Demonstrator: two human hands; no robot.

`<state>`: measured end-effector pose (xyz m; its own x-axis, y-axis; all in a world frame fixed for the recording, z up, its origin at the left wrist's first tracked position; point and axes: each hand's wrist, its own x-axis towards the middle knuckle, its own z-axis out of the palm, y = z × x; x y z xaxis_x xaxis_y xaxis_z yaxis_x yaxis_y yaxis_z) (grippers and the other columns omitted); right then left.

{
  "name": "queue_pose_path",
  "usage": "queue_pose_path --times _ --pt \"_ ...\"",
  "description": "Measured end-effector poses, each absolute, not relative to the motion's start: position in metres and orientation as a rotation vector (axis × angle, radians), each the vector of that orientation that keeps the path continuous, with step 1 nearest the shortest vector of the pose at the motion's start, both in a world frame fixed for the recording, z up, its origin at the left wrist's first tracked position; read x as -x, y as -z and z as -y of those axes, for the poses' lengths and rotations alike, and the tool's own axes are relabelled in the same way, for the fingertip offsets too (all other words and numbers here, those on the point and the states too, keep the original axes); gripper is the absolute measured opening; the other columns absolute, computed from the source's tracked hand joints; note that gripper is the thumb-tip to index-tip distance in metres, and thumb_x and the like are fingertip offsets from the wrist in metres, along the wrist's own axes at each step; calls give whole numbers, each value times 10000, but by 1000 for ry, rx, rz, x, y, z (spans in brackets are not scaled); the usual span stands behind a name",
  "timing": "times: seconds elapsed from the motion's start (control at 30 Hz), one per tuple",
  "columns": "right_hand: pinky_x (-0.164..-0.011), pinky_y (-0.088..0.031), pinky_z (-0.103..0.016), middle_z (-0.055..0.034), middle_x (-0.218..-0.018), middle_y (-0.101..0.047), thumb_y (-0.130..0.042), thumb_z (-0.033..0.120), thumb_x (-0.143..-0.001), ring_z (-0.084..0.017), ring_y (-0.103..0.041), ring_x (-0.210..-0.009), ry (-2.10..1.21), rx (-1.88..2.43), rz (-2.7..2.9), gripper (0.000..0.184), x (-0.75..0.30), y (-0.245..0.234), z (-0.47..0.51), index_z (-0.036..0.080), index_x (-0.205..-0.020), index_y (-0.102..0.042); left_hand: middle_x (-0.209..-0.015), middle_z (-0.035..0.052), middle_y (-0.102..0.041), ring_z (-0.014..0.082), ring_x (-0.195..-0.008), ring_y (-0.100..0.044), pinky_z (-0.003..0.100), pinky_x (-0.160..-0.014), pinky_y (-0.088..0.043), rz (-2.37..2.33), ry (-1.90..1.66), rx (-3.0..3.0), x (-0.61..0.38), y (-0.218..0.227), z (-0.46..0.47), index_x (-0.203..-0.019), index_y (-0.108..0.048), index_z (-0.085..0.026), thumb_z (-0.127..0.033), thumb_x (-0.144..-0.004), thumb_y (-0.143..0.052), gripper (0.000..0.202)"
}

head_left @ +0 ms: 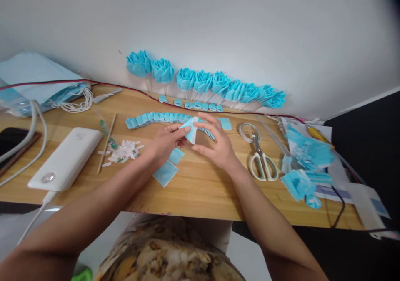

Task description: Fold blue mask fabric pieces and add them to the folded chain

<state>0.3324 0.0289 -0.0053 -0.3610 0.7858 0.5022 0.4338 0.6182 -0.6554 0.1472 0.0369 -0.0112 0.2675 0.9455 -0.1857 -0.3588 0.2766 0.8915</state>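
Both hands meet over the middle of a wooden table (200, 189), holding one small light-blue folded paper piece (190, 131). My left hand (164, 143) pinches its left side with fingers closed. My right hand (215, 141) pinches its right side from above. Just behind the hands a curved row of folded blue pieces (150, 118) lies on the table. Two flat blue squares (165, 172) lie under my left wrist.
Blue paper flowers (203, 83) lean on the wall, small blue rolls (190, 104) below them. Scissors (261, 156) and a tape ring (248, 131) lie right, then blue scraps (304, 168). A white power bank (67, 158), paper scraps (123, 151), a stick (106, 143) and cables lie left.
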Motion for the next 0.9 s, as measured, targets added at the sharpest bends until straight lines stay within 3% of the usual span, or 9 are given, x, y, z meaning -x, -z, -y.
queue_pose_path --times 0.13,0.23,0.33,0.47,0.7,0.9 --pt "-1151 -327 -598 -39 -1478 -495 -717 338 -847 -306 -366 -1443 -353 953 2105 252 -331 8 -31 334 -1089 -648 -610 -26 -577 92 -572 -533 241 -584 -393 -804 -1019 -763 -147 11 -38 -702 -651 -151 -361 -663 -867 304" --pt "-1157 -305 -615 -37 -1470 -491 -709 320 -845 -312 -355 -1445 -298 897 2154 254 -331 10 -33 333 -1091 -648 -610 -28 -579 91 -573 -536 235 -576 -392 -790 -1016 -732 -146 11 -39 -715 -664 -148 -372 -638 -888 326" --pt "-1147 -323 -601 -32 -1432 -521 -693 278 -859 -300 -396 -1408 -246 887 2136 235 -331 12 -34 335 -1085 -662 -639 -25 -584 81 -571 -518 233 -571 -385 -787 -1014 -726 -147 11 -39 -727 -674 -146 -373 -644 -882 319" --pt "-1096 -379 -567 -11 -1301 -606 -661 263 -893 -281 -483 -1308 -219 928 2069 99 -330 13 -33 340 -937 -706 -626 -27 -560 82 -559 -488 239 -566 -376 -814 -1000 -795 -148 12 -38 -695 -653 -154 -383 -677 -851 303" --pt "-1014 -470 -478 -40 -1255 -623 -623 313 -929 -243 -559 -1221 -443 986 1949 104 -327 17 -30 291 -885 -714 -597 -20 -546 94 -566 -463 246 -578 -375 -937 -1085 -970 -149 17 -38 -656 -621 -166 -422 -720 -795 317" --pt "-1030 -457 -451 -51 -1171 -661 -656 337 -890 -221 -623 -1123 -648 1085 1762 111 -324 18 -29 250 -823 -676 -622 -13 -571 103 -588 -483 250 -598 -395 -966 -1090 -1084 -148 16 -36 -668 -624 -176 -432 -759 -754 301"
